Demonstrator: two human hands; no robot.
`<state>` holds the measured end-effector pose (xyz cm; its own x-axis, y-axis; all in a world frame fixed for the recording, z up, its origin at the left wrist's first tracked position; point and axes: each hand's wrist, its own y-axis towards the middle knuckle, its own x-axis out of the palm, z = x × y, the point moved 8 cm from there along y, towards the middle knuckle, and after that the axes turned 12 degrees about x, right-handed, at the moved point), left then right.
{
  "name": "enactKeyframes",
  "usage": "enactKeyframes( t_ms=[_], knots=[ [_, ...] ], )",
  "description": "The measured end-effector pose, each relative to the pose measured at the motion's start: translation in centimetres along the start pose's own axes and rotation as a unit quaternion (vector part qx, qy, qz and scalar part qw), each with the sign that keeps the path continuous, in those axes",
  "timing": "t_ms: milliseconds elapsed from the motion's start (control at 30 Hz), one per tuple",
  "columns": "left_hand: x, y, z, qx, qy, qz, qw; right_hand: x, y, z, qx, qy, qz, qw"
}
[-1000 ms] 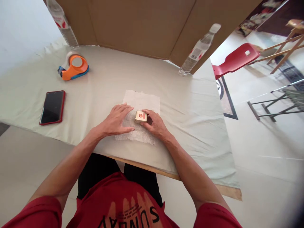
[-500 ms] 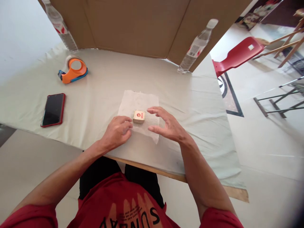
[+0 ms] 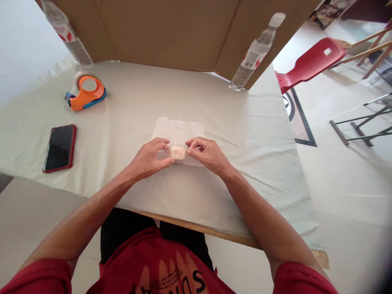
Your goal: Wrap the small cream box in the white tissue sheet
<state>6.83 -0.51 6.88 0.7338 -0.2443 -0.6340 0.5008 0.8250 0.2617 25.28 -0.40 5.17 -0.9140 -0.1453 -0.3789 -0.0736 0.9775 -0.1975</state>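
A small cream box (image 3: 178, 152) lies on a thin white sheet of paper (image 3: 174, 127), with the sheet's near part folded up over it so its red print shows only faintly. My left hand (image 3: 148, 158) holds the box's left end, thumb at the near side and index finger at the far side. At the right end of the box, my right hand (image 3: 210, 154) pinches the edge of the paper between thumb and fingertips. My fingers partly cover both ends of the box.
On the left lie a red-cased phone (image 3: 59, 148) and an orange tape dispenser (image 3: 87, 93). Two water bottles, one left (image 3: 67, 34) and one right (image 3: 257, 53), stand against a cardboard panel (image 3: 165, 32). A red chair (image 3: 312, 61) is beyond the table's right edge.
The sheet's near part has been lifted and folded over the box. My right hand has closed from open into a pinch, and my left hand has moved onto the box's left end.
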Motion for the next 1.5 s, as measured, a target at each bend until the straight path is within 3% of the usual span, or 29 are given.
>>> enactKeyframes(
  t_ms=[167, 367, 700, 767, 833, 900, 1000, 1100, 1200, 1333, 1500],
  knots=[
    [1.0, 0.5, -1.8, -0.089, -0.100, 0.046, 0.990, 1.0, 0.8, 1.4, 0.036, 0.084, -0.029, 0.995],
    [1.3, 0.5, -2.1, -0.081, -0.140, 0.086, 0.983, 1.4, 0.5, 2.0, 0.033, 0.124, -0.007, 0.992],
    [1.5, 0.1, -1.4, -0.080, -0.117, 0.055, 0.988, 1.4, -0.5, 2.4, 0.004, 0.056, 0.001, 0.998],
    [1.5, 0.2, -1.5, -0.082, -0.105, 0.041, 0.990, 0.5, -1.2, 1.6, -0.030, 0.001, 0.043, 0.999],
    [1.6, 0.3, -1.6, -0.088, -0.091, 0.029, 0.992, -0.4, -2.6, -0.2, -0.104, -0.087, 0.125, 0.983],
    [1.7, 0.5, -1.7, -0.091, -0.083, 0.022, 0.992, 0.2, -4.3, -2.4, -0.195, -0.190, 0.165, 0.948],
    [1.5, 0.6, -1.7, -0.093, -0.077, 0.008, 0.993, 3.5, -5.9, -3.8, -0.288, -0.324, 0.108, 0.895],
    [0.1, 0.0, -1.7, -0.085, -0.048, 0.002, 0.995, 5.6, -6.1, -3.3, -0.297, -0.402, 0.070, 0.863],
    [-1.7, -1.2, -2.1, -0.085, -0.026, 0.006, 0.996, 6.2, -5.7, -2.9, -0.286, -0.435, 0.069, 0.851],
    [-2.2, -2.6, -3.9, -0.141, -0.031, 0.000, 0.990, 6.5, -5.2, -3.2, -0.276, -0.463, 0.069, 0.839],
    [-2.4, -2.7, -5.3, -0.163, 0.025, 0.023, 0.986, 6.9, -4.6, -3.6, -0.279, -0.493, 0.072, 0.821]
  ],
)
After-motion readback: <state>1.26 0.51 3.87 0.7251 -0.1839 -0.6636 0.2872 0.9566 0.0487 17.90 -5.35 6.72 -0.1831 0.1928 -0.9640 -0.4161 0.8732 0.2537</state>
